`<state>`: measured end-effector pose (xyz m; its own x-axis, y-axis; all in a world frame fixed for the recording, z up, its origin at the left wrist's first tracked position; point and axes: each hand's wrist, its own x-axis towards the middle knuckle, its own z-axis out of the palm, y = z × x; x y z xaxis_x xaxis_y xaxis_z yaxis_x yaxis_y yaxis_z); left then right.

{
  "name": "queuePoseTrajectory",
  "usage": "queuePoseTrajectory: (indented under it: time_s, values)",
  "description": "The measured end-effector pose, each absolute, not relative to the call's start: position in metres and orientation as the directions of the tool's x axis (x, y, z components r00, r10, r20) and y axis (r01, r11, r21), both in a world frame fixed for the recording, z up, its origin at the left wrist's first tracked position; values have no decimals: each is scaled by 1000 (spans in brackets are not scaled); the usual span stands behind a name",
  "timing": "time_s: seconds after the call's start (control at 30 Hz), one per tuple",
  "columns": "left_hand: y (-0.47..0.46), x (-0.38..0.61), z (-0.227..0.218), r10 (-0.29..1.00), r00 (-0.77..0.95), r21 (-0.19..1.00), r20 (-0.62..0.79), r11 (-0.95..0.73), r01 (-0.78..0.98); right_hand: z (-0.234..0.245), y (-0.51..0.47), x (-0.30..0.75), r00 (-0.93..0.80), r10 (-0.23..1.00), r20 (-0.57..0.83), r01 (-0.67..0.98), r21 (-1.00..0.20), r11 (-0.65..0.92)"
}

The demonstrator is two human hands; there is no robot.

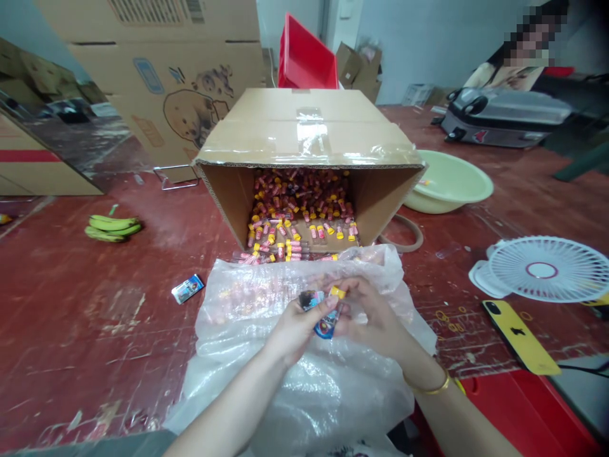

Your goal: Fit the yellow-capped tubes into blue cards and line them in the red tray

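On the red floor point(71, 330) at your far left lies a bunch of green bananas point(113, 227), well apart from your hands. Nearer in, a loose printed packet point(187, 289) lies flat just beside the edge of the clear plastic bag point(285, 393) that is spread out in front of you.

Behind the bag a cardboard box point(309, 136) lies on its side with its open mouth facing you. A heap of small yellow-capped tubes point(299, 216) fills its lower wall and spills to the lip, touching the bag.

Your two hands meet over the middle of the bag. Your left hand point(297, 324) is pinched closed, thumb on top, gripping a small blue printed packet point(326, 328). Your right hand point(373, 317), a gold bangle point(431, 387) at its wrist, has its fingers curled in around a single tube point(337, 292); only the tube's yellow cap shows between the fingertips. The tube and the packet touch each other where the hands come together, and how they overlap is hidden by your fingers.

To the right of the box a pale green basin point(451, 181) rests on the floor. Further right a white fan point(547, 270) lies face up, with a yellow phone point(521, 336) just in front of it. At the far upper right a grey suitcase point(504, 117) lies flat, and another person point(504, 76) sits behind it.
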<state>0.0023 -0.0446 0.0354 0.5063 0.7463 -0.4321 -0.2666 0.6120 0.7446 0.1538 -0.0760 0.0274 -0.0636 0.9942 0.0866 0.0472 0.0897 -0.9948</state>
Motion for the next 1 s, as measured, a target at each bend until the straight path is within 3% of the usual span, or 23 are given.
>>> queuePoseTrajectory:
  time_s: [0.07,0.17,0.33,0.47,0.7,0.8,0.9,1.0]
  values:
    - [-43,7,39,752,481,717,-451,626,-306,22,-86,144,-97,989,108,111,-987,118]
    - [-43,11,41,743,486,702,-460,639,-313,14,-93,134,-7,987,162,157,-974,161]
    - [-45,7,39,764,501,779,-405,576,-248,7,-90,135,84,954,287,266,-929,256]
    - [-48,6,36,770,506,781,-389,567,-261,5,-93,135,99,947,306,278,-922,269]
    - [-49,5,35,780,483,813,-397,544,-209,9,-94,141,113,958,265,193,-951,240]
    - [-51,8,34,812,451,861,-371,482,-160,17,-95,144,143,971,193,11,-981,193]
    - [-57,13,36,804,451,876,-388,473,-90,23,-104,152,241,969,63,-194,-975,111]
    - [-56,16,34,773,422,855,-473,518,9,28,-131,198,424,906,-6,-219,-971,96]
